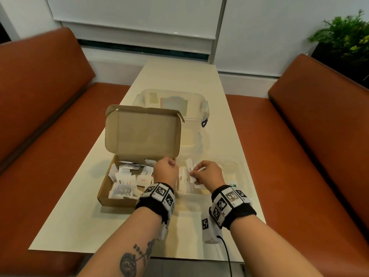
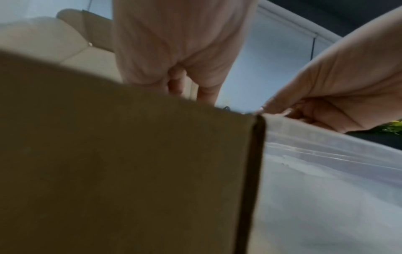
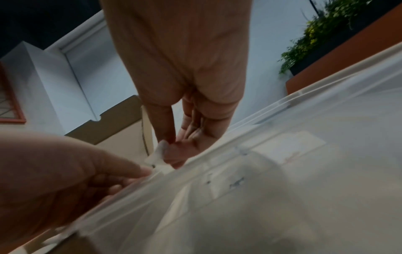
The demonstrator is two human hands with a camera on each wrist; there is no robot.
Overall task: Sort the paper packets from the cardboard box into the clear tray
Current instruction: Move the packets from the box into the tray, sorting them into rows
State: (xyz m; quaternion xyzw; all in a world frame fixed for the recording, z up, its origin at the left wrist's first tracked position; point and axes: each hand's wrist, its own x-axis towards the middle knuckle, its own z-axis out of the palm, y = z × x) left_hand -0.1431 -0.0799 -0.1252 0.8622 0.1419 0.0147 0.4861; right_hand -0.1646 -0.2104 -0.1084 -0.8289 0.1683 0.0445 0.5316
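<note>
An open cardboard box [image 1: 119,198] holds several white paper packets [image 1: 127,176], with its lid [image 1: 142,130] standing upright. To its right lies the clear tray [image 1: 242,176], and long sugar packets [image 1: 182,179] lie in its left compartment. My right hand [image 1: 206,172] pinches a small white packet [image 1: 193,175] between thumb and fingers over the tray's left part; the right wrist view shows that packet [image 3: 157,155] at the fingertips. My left hand [image 1: 166,169] hovers over the box's right wall [image 2: 130,171] with its fingers curled. Its fingertips are hidden, so whether it holds anything is unclear.
A clear lidded storage bin [image 1: 173,102] stands behind the box on the pale table [image 1: 179,76]. Orange bench seats [image 1: 50,116] flank the table on both sides. A planter [image 1: 343,37] sits at the far right.
</note>
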